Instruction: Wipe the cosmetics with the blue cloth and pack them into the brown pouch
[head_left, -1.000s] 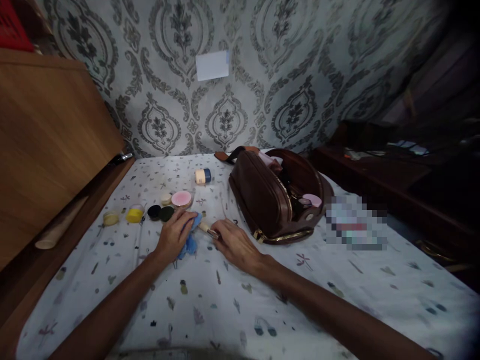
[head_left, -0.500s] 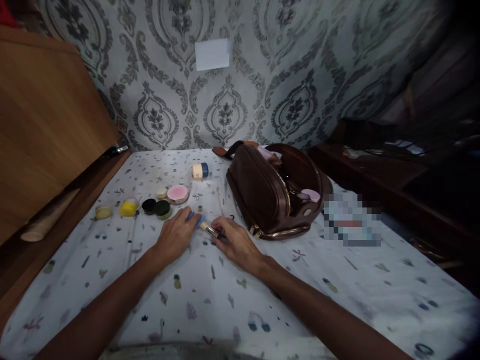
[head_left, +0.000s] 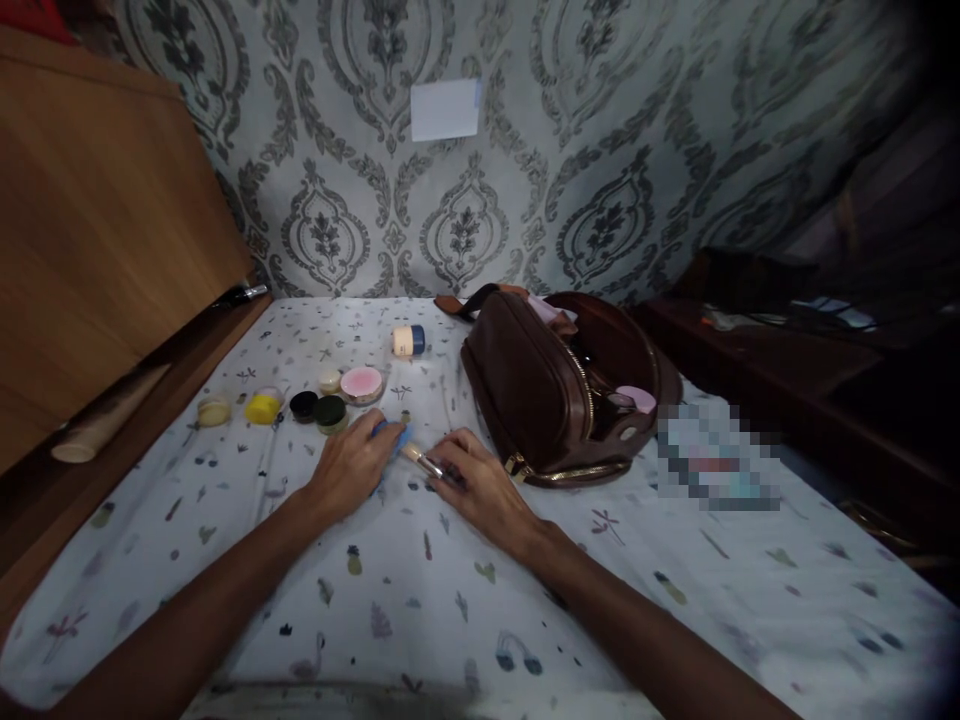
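Note:
My right hand [head_left: 476,488] grips a makeup brush [head_left: 422,461] by its handle, the silver ferrule and pale bristles pointing up and left. Pinched in my left hand [head_left: 352,467] is a piece of blue cloth [head_left: 394,435], mostly covered by the fingers. The cloth is close to the bristle tip; I cannot tell whether they touch. Just beyond my left hand stand a dark green-lidded jar [head_left: 330,414], a black-lidded jar [head_left: 303,406] and a round pink-topped container [head_left: 361,384].
An open brown leather bag [head_left: 517,370] lies to the right of my hands. Further back is a cream and blue jar [head_left: 408,340]. Yellow [head_left: 263,408] and pale [head_left: 213,411] containers sit at left. A wooden cabinet [head_left: 112,200] borders the left side; a blurred-out item [head_left: 716,460] lies right.
The view has shifted slightly, so the bag and jars appear a little further right. Both hands keep their holds, and more of the blue cloth shows below the left fingers.

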